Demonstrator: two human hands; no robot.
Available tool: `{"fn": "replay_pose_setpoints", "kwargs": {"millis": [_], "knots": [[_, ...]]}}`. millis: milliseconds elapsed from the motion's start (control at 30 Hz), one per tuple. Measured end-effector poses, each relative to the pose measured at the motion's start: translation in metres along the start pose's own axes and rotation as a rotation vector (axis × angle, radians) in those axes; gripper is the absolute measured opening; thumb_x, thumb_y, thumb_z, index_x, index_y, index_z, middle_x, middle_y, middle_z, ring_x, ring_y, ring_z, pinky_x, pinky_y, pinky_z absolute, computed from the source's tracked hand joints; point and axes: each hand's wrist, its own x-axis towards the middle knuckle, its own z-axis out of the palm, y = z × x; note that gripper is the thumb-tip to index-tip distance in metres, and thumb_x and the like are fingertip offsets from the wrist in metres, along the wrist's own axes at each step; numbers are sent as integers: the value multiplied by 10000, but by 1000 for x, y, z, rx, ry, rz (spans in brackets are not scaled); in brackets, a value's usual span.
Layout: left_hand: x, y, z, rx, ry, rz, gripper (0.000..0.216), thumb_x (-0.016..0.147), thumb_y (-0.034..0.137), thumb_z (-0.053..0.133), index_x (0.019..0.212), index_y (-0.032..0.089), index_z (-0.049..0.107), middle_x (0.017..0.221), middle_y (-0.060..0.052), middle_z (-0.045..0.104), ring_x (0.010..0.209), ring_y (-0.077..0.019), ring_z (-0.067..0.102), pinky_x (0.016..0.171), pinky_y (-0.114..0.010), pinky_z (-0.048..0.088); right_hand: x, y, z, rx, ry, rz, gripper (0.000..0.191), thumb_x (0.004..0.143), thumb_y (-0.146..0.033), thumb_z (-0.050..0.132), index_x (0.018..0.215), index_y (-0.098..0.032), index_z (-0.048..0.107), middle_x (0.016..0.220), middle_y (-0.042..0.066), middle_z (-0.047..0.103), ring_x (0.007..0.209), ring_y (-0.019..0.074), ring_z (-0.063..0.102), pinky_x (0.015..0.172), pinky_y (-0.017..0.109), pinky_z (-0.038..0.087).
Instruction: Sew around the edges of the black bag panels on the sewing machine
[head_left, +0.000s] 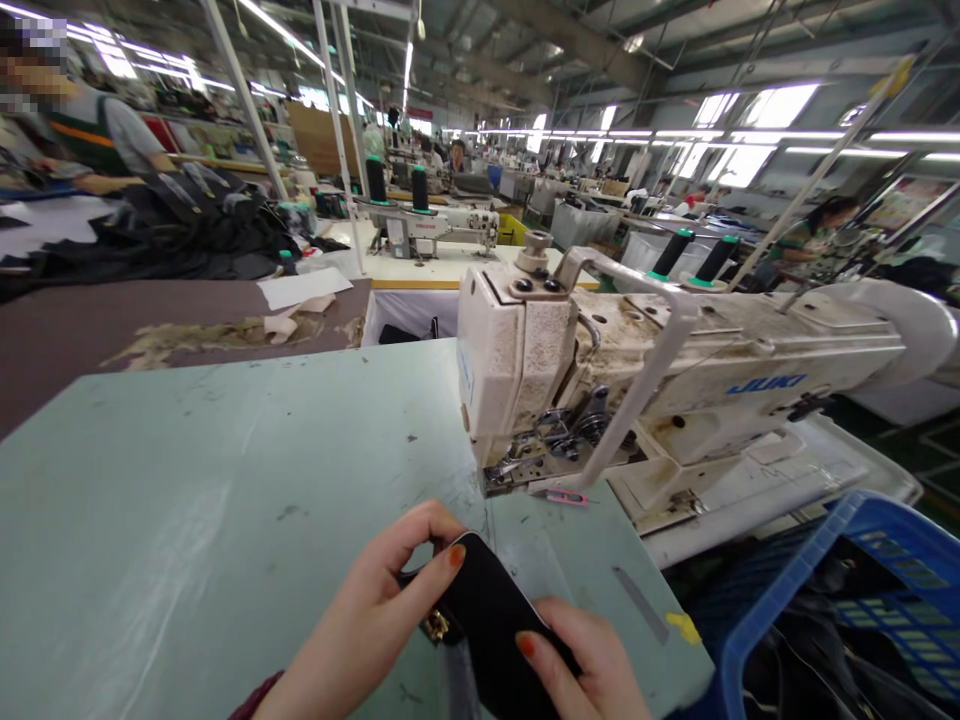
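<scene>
Both hands hold a long black fabric piece [487,620] with a rounded top end and a thin pale edge, over the front of the green table [300,470]. My left hand [382,590] pinches its rounded end between thumb and fingers. Lower down, my right hand [581,660] grips the right edge, thumb on top and fingers behind. A gold metal fitting [436,625] shows beside the piece, below my left thumb; a grey strip hangs under it. Just beyond the hands stands a worn white JUKI sewing machine [510,370]. Pink-handled snips [566,496] lie by its base.
At right, a blue plastic basket [791,580] holds dark cloth. A flat grey strip [641,603] and a yellow scrap [683,628] lie on the table's right side. Dark garments [180,225] are heaped at back left, near a person [90,130]. Another sewing machine [442,228] stands behind.
</scene>
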Motion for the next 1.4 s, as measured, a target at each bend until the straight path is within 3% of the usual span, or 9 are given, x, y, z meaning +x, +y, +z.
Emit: {"fn": "replay_pose_setpoints", "kwargs": {"millis": [333, 533, 867, 1033, 1400], "knots": [[3, -2, -6, 23, 33, -11, 157, 876, 384, 606, 854, 238, 659, 875, 6, 619, 808, -149, 579, 728, -201, 467, 5, -2, -1, 28, -20, -12, 421, 975, -470, 388, 814, -162, 627, 704, 5, 599, 670, 70, 558, 639, 126, 410], [8, 10, -15, 249, -13, 92, 214, 886, 347, 559, 816, 225, 721, 791, -16, 667, 734, -164, 614, 684, -234, 476, 5, -2, -5, -1, -4, 1, 422, 972, -467, 391, 820, -158, 633, 745, 19, 621, 693, 79, 569, 649, 130, 421], [26, 30, -39, 831, -352, 294, 244, 941, 225, 477, 823, 224, 691, 772, -19, 644, 703, -150, 580, 663, -255, 407, 11, -20, -29, -3, -118, -12, 417, 988, -417, 354, 820, -152, 629, 719, 23, 598, 661, 78, 537, 624, 149, 400], [25, 37, -39, 994, -380, 355, 252, 966, 216, 446, 803, 217, 638, 775, -5, 628, 710, -151, 557, 675, -265, 379, 10, -25, -28, 0, -115, 0, 410, 983, -413, 363, 778, -149, 600, 698, 20, 584, 642, 77, 518, 611, 152, 389], [23, 34, -42, 817, -360, 226, 242, 981, 243, 410, 789, 212, 554, 789, 22, 588, 734, -128, 538, 699, -227, 373, 8, -24, -25, 31, -106, 13, 419, 979, -434, 368, 796, -147, 611, 706, 21, 589, 659, 78, 531, 621, 143, 395]]}}
